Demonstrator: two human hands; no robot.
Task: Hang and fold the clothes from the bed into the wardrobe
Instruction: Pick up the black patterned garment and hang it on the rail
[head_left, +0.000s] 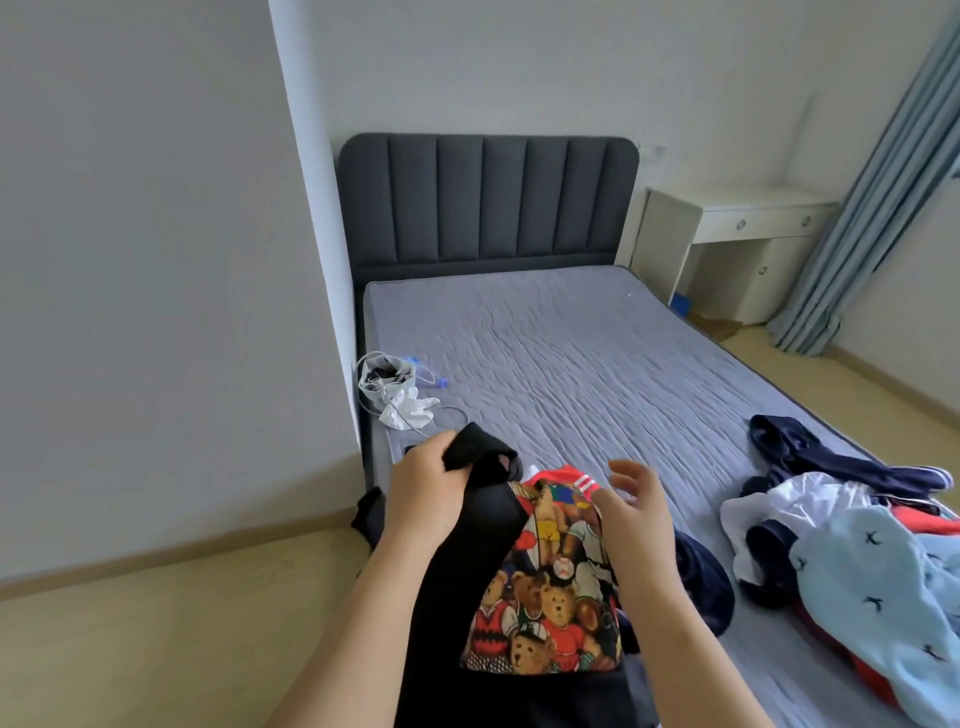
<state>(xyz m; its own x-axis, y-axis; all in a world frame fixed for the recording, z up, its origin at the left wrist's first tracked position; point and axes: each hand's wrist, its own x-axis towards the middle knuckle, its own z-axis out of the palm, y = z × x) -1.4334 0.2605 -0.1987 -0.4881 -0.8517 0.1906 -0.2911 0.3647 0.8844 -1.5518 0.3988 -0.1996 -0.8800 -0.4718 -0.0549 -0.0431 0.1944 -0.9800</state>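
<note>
shirt (488, 525) in left hand (426, 493), seemingly lifted

Both forearms reach forward. The left hand (428, 491) grips a black garment (467, 561) (fingers curled round its top); the right hand (636, 501) is open, fingers spread.

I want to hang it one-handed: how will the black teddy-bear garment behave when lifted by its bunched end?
Probably floppy: the black teddy-bear garment droops and creases below where the left hand grips it. Likely light, since one hand holds its fabric up. It would probably drag over the bed rather than keep its shape.
</note>
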